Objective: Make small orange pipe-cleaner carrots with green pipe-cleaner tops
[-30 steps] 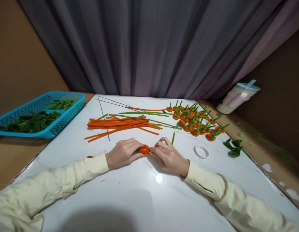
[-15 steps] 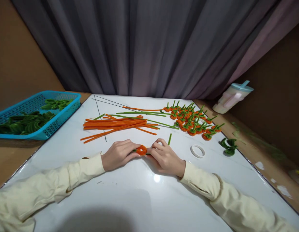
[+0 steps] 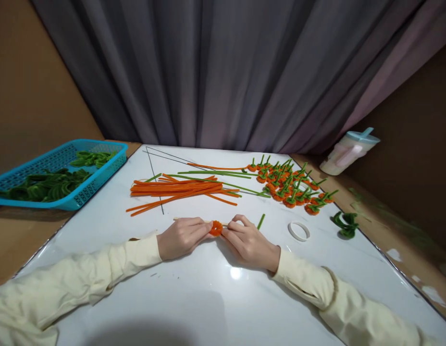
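Between my hands is a small orange pipe cleaner coil (image 3: 216,228) with a hole in its middle. The fingertips of my left hand (image 3: 180,238) are closed on its left side. My right hand (image 3: 250,244) is closed just right of the coil, its fingers round a thin pale stick (image 3: 225,224) that runs behind the coil and shows again past the left hand. Whether the right fingertips also touch the coil is hard to make out. A short green pipe cleaner piece (image 3: 261,221) lies just behind the right hand.
Orange pipe cleaners (image 3: 176,188) lie bundled beyond my hands, with long green pipe cleaners (image 3: 216,173) behind. Many orange-and-green pieces (image 3: 290,199) stand at the back right. A white tape ring (image 3: 299,231), curled green pieces (image 3: 345,225), a blue basket (image 3: 84,194) and a lidded cup (image 3: 347,153) surround them.
The green bit at the coil's left side is no longer visible, and the pale stick now shows behind both hands. The whole view has shifted slightly; both hands stay around the coil.
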`<state>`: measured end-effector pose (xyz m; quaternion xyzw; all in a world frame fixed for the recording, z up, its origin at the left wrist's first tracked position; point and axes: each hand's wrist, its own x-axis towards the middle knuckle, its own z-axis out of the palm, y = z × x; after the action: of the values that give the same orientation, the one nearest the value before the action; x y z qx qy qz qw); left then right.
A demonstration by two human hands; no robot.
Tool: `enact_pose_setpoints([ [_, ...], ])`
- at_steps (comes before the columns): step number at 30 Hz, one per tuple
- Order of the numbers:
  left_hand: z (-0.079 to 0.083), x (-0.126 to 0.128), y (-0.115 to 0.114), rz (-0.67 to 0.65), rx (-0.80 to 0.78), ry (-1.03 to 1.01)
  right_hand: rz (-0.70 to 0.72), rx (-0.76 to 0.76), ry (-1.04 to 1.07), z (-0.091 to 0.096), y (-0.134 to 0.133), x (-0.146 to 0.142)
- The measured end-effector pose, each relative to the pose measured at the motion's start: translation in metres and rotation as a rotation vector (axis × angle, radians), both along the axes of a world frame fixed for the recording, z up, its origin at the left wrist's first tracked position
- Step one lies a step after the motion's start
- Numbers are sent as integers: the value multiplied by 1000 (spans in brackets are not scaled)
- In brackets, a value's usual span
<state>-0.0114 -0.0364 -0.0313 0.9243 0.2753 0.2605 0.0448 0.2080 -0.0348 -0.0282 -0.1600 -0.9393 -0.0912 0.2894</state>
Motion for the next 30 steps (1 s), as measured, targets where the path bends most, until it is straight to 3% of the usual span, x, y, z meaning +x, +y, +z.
enact_pose_setpoints([
  [7, 0, 3, 1, 69, 85, -137, -24, 74, 20, -3, 0, 3],
  [18, 4, 3, 5, -2, 83, -181, -10, 21, 61, -3, 5, 9],
  [25, 1, 2, 5, -95, 190, -138, -59, 56, 14, -6, 5, 8],
  [30, 1, 1, 7, -112, 140, -148, -58, 17, 58, -6, 5, 8],
])
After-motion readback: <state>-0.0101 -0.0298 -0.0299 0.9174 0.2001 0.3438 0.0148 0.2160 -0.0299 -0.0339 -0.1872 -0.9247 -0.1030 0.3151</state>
